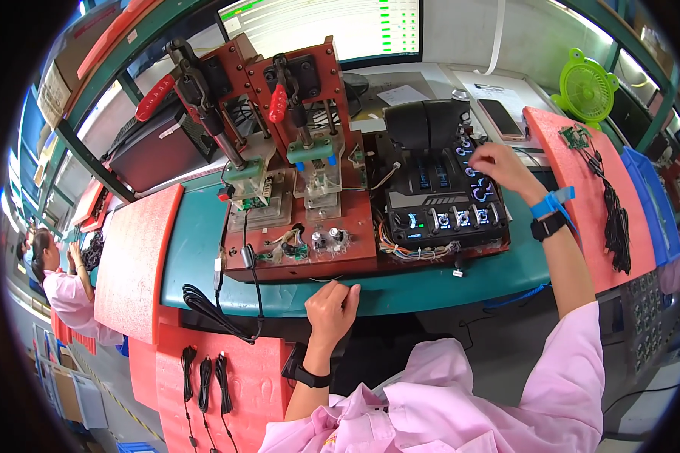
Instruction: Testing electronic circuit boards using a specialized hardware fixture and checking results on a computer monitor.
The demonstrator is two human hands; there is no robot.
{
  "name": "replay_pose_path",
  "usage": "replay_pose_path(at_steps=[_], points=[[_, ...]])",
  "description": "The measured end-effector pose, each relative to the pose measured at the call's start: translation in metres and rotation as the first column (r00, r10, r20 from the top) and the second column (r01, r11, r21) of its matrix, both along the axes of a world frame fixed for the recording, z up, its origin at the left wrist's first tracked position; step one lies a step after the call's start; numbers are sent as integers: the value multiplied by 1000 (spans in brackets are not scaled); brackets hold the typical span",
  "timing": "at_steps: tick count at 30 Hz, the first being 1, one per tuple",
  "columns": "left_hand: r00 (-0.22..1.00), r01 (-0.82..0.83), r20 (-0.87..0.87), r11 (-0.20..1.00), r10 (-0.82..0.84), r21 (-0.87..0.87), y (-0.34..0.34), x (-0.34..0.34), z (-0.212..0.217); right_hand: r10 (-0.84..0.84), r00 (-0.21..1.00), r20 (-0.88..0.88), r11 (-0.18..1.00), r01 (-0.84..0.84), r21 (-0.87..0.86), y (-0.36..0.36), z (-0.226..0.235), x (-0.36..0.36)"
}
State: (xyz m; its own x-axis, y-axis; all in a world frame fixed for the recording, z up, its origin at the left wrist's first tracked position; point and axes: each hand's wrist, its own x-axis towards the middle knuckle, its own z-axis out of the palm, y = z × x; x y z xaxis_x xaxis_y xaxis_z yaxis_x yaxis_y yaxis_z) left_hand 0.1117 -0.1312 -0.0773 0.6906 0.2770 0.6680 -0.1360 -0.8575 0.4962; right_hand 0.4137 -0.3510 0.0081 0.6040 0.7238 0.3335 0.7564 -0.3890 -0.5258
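My right hand (pixel 504 167) reaches over a black control unit (pixel 423 200) with throttle-like levers, lit dials and switches. Its fingers are pinched together at a small knob on the unit's right side, and they partly hide it. At the teal bench's front edge, my left hand (pixel 331 311) is curled closed, with nothing visible in it. Just beyond it is a red test fixture (pixel 302 264) with two toggle clamps, whose red handles (pixel 277 103) stand raised. A circuit board (pixel 263 195) sits under the left clamp, and a black cable (pixel 217 311) hangs from the fixture's front.
A monitor (pixel 325 29) stands at the back. Pink foam sheets (pixel 137 260) flank the bench, with cables (pixel 616 219) and a small board on the right one. Bundled cables (pixel 205 385) lie on foam at lower left. A phone (pixel 500 119) and green fan (pixel 586 87) are behind.
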Motion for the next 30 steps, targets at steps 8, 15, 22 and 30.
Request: replay_pose_path(at_steps=[8, 15, 22, 30], points=[[1000, 5, 10, 1000, -5, -12, 0, 0, 1, -5, 958, -285, 1000, 8, 11, -4, 0, 22], [1000, -4, -3, 1000, 4, 0, -1, -2, 2, 32, 925, -379, 981, 43, 188, 13, -8, 30], [1000, -4, -12, 1000, 4, 6, 2, 2, 0, -140, 939, -313, 960, 207, 190, 26, 1, 41], [1000, 2, 21, 1000, -2, -11, -4, 2, 3, -162, 980, -115, 973, 139, -183, 24, 10, 102]])
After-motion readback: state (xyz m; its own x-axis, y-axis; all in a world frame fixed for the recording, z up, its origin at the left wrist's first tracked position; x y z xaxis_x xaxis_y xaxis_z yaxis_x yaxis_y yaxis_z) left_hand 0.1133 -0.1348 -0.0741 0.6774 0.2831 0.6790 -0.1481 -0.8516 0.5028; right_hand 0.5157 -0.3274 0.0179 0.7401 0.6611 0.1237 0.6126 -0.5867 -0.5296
